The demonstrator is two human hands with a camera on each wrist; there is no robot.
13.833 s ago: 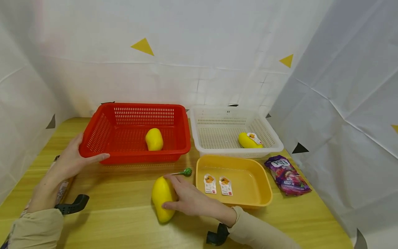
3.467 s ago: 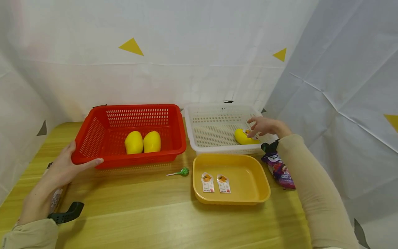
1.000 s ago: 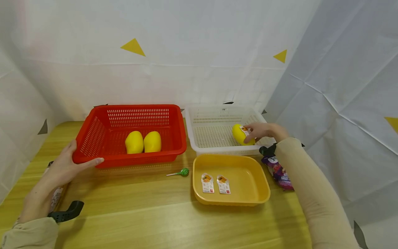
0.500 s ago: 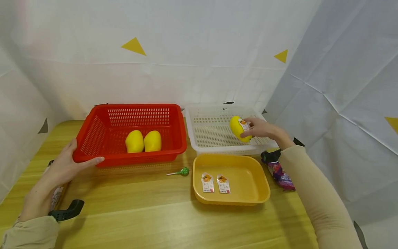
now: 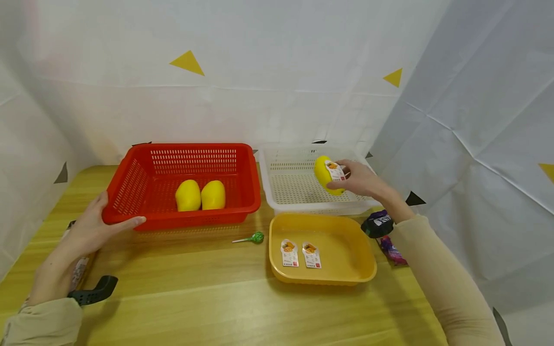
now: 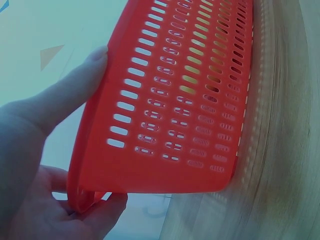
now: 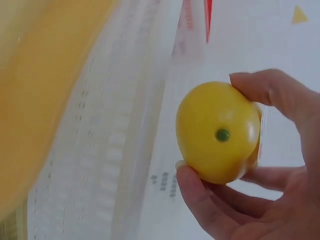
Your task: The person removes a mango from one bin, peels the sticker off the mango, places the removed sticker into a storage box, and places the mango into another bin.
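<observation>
My right hand [image 5: 357, 178] grips a yellow mango [image 5: 323, 174] with a white label [image 5: 334, 170] on its upper side. The mango hangs over the white basket [image 5: 277, 192]; in the right wrist view thumb and fingers pinch the mango [image 7: 215, 135] from two sides, its green stem spot showing. My left hand [image 5: 93, 226] holds the near left corner of the red basket [image 5: 182, 221]. From the left wrist, the thumb lies along the rim of the red basket [image 6: 165, 170] and fingers curl under its corner. Two mangoes, one [image 5: 188, 195] beside the other [image 5: 213, 195], lie inside the red basket.
A yellow-orange bin [image 5: 322, 276] with two mango labels, one [image 5: 289, 253] left of the other [image 5: 311, 255], stands before the white basket. A green lollipop [image 5: 257, 237] lies left of it. A purple candy bag [image 5: 393, 250] is partly hidden by my right arm.
My right hand has lifted the labelled mango from the white basket's floor and brought it slightly left. Earlier, a second mango came into the red basket. My left hand keeps its place.
</observation>
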